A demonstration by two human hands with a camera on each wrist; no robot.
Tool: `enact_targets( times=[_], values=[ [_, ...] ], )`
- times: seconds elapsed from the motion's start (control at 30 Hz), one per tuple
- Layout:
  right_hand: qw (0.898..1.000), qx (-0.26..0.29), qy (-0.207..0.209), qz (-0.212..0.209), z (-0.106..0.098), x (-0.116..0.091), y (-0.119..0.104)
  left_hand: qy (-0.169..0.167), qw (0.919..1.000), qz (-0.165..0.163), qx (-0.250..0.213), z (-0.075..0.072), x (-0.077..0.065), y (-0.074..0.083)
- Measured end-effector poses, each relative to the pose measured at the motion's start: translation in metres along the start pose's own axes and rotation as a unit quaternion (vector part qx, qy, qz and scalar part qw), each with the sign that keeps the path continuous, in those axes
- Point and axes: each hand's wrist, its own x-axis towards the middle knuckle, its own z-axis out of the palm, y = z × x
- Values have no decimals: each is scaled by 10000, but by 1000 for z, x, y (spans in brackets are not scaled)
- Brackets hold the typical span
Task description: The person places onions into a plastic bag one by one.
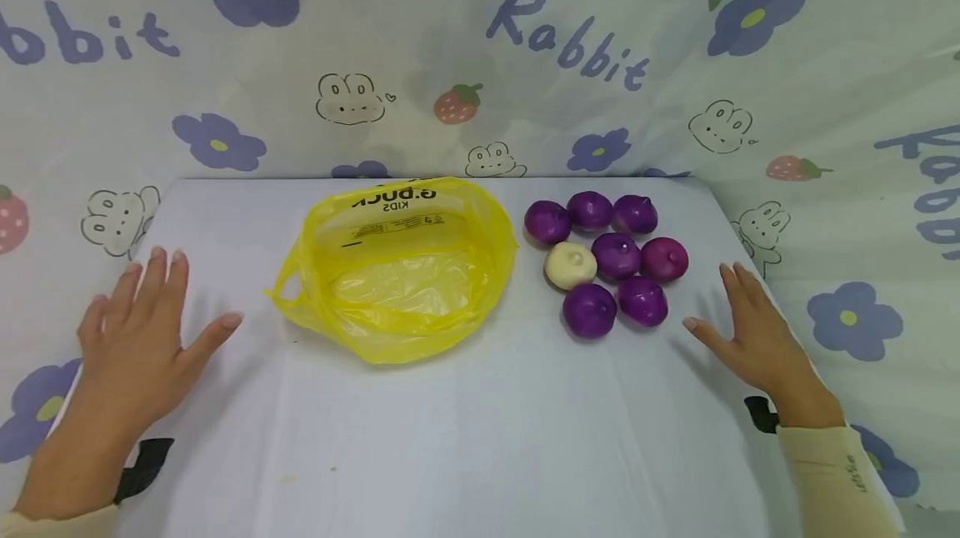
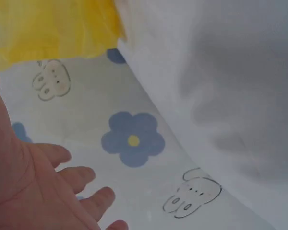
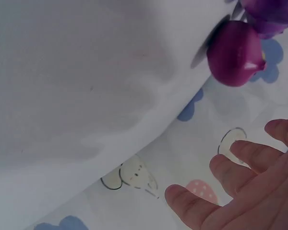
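Note:
A yellow plastic bag (image 1: 405, 330) lies with its mouth spread wide on the white table, left of centre; dark lettering shows on its inner back wall. To its right sits a cluster of several purple onions (image 1: 588, 311), with one redder onion (image 1: 664, 260) at the right side and one cream-white onion (image 1: 571, 265) at the left. My left hand (image 1: 142, 346) is at the table's left side, fingers spread, apart from the bag. At the right side, my right hand (image 1: 757, 338) has its fingers extended, a short way from the onions. Neither hand holds anything.
The white tabletop (image 1: 450, 446) reaches toward me in front of the bag and onions. Behind and beside it hangs a pale cloth (image 1: 420, 38) printed with flowers, rabbits and strawberries. Dark patches (image 1: 146, 467) show near both wrists.

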Motion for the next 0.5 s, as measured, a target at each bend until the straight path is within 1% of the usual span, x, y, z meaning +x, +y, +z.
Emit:
enact_targets(
  times=[0.2,0.4,0.5],
  values=[
    [9998,-3,80,-158,0,0,-14,26,9997,170,-184,3,3,5],
    [9995,168,92,-246,-1,-2,-25,203,9982,290,-474,5,4,11],
    [9993,206,97,-296,-2,-1,-30,296,9975,235,-602,5,4,16]
  ],
)
